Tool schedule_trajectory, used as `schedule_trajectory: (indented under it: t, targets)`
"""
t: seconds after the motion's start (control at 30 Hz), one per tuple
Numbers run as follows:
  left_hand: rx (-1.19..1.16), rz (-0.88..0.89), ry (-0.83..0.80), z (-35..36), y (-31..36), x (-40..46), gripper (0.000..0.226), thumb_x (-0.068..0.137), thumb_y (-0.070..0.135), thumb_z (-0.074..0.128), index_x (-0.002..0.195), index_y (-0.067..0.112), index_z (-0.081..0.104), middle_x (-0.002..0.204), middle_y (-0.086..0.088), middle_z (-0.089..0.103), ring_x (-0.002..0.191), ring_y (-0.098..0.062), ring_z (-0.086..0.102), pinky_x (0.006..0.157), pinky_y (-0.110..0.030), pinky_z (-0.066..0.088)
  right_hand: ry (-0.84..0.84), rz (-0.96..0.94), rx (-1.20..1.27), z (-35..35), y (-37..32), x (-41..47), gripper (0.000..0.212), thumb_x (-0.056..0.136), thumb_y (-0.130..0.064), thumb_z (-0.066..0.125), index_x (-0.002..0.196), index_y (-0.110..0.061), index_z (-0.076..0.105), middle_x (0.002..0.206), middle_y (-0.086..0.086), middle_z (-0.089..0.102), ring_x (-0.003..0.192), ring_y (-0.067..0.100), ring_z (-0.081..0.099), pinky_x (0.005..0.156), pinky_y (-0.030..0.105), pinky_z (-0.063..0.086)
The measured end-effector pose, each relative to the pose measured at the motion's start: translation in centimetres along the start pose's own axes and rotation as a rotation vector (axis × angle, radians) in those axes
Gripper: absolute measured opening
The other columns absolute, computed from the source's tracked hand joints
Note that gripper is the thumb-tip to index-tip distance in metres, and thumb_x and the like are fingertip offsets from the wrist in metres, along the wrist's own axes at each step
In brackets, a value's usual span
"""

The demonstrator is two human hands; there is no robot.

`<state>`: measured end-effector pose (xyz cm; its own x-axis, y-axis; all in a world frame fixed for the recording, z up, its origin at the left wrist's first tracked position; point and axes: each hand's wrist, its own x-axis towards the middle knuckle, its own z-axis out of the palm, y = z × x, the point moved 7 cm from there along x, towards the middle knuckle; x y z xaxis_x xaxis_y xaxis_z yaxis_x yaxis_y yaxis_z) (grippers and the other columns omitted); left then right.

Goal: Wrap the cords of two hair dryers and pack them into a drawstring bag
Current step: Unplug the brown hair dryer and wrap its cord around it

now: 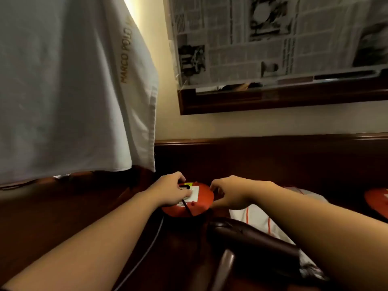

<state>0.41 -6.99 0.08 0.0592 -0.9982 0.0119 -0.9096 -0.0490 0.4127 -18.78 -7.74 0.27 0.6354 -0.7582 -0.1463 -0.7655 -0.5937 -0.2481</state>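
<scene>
A dark brown hair dryer (pixel 252 242) lies on the dark wooden desk (pixel 63 217) in front of me, nozzle pointing away and handle toward me. Its black cord (pixel 187 208) runs up to a black plug (pixel 184 187) in the white socket of a round red power unit (pixel 202 199). My left hand (pixel 170 192) pinches that plug. My right hand (pixel 231 194) curls around the red unit's right edge. A white drawstring bag (pixel 258 219) with an orange cord lies flat under my right forearm. No second dryer is in view.
A grey cable (pixel 147 253) runs from the red unit toward me. A white cloth (pixel 73 91) hangs at the left, over the desk. Newspaper covers a framed mirror (pixel 273 49) on the wall. Another red object (pixel 378 202) sits at the far right edge.
</scene>
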Motion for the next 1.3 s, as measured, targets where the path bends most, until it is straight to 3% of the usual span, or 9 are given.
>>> schedule_trajectory:
  t: [0.27,0.47,0.63,0.73,0.83,0.93,1.0,1.17,1.3]
  targets:
    - [0.068,-0.101,0.050,3.2,-3.1,5.0,0.063,0.075,0.049,0.070,0.132,0.026,0.057,0.121,-0.001,0.048,0.101,-0.021,0.060,0.087,-0.038,0.059,-0.004,-0.021,0.031,3.8,1.0,9.0,0.074,0.094,-0.050,0.059,0.157,-0.024,0.030,0.152,0.011,0.040,0.137,0.033,0.038,0.112,0.047,0.040]
    - [0.027,-0.190,0.089,4.3,-4.1,6.4,0.042,0.067,0.053,0.075,0.095,0.023,0.067,0.092,0.001,0.068,0.080,-0.017,0.066,0.060,-0.027,0.050,0.007,-0.026,-0.046,5.7,1.9,12.0,0.076,0.091,-0.071,0.041,0.157,-0.035,0.028,0.156,0.006,0.029,0.141,0.034,0.028,0.114,0.054,0.032]
    - [-0.076,-0.197,0.247,2.1,-2.8,6.4,0.042,0.073,0.048,0.073,0.104,0.020,0.071,0.101,-0.003,0.073,0.087,-0.020,0.067,0.071,-0.028,0.053,-0.030,-0.026,-0.159,6.1,2.3,12.2,0.077,0.094,-0.068,0.035,0.161,-0.035,0.015,0.162,0.006,0.020,0.144,0.035,0.024,0.114,0.053,0.031]
    - [-0.153,-0.177,0.353,-1.8,-0.3,6.1,0.040,0.072,0.048,0.074,0.105,0.025,0.072,0.097,0.000,0.071,0.077,-0.013,0.061,0.058,-0.024,0.042,-0.056,0.008,-0.087,5.7,2.2,12.0,0.083,0.093,-0.068,0.042,0.162,-0.031,0.012,0.163,0.006,0.020,0.145,0.035,0.024,0.115,0.052,0.031]
    - [-0.074,-0.179,0.230,-3.1,1.3,4.3,0.040,0.065,0.051,0.077,0.098,0.029,0.074,0.090,0.001,0.073,0.076,-0.014,0.064,0.057,-0.025,0.045,-0.033,0.052,0.053,4.7,1.8,10.4,0.093,0.091,-0.061,0.059,0.161,-0.018,0.017,0.158,0.015,0.034,0.142,0.040,0.036,0.114,0.048,0.035]
    - [-0.076,-0.169,0.076,-0.8,0.8,0.8,0.038,0.063,0.049,0.084,0.088,0.022,0.077,0.077,-0.002,0.076,0.061,-0.015,0.065,0.055,-0.027,0.053,0.013,0.047,0.006,4.0,1.3,6.6,0.058,0.091,-0.056,0.061,0.134,-0.017,0.051,0.136,0.013,0.060,0.120,0.034,0.058,0.091,0.037,0.045]
    - [-0.005,-0.153,0.027,1.4,-0.1,-1.4,0.047,0.064,0.052,0.088,0.098,0.022,0.076,0.089,0.001,0.071,0.077,-0.016,0.063,0.065,-0.026,0.047,0.039,0.037,-0.003,4.2,1.1,3.1,0.050,0.092,-0.060,0.058,0.122,-0.019,0.057,0.129,0.011,0.066,0.114,0.033,0.062,0.085,0.035,0.045]
    - [0.019,-0.188,-0.020,6.2,-2.2,-6.1,0.066,0.062,0.058,0.088,0.109,0.022,0.057,0.108,-0.001,0.059,0.095,-0.021,0.056,0.073,-0.031,0.042,-0.016,0.071,-0.027,5.6,1.9,-6.5,0.082,0.069,-0.075,0.071,0.134,-0.030,0.050,0.126,-0.003,0.065,0.111,0.021,0.063,0.095,0.038,0.051]
    - [-0.020,-0.244,0.017,8.3,-2.8,-7.8,0.062,0.069,0.057,0.083,0.103,0.021,0.046,0.106,-0.002,0.058,0.092,-0.022,0.056,0.066,-0.033,0.038,0.048,0.170,-0.089,7.0,3.6,-10.2,0.090,0.067,-0.062,0.080,0.142,-0.032,0.040,0.129,0.000,0.062,0.114,0.024,0.060,0.093,0.040,0.051]
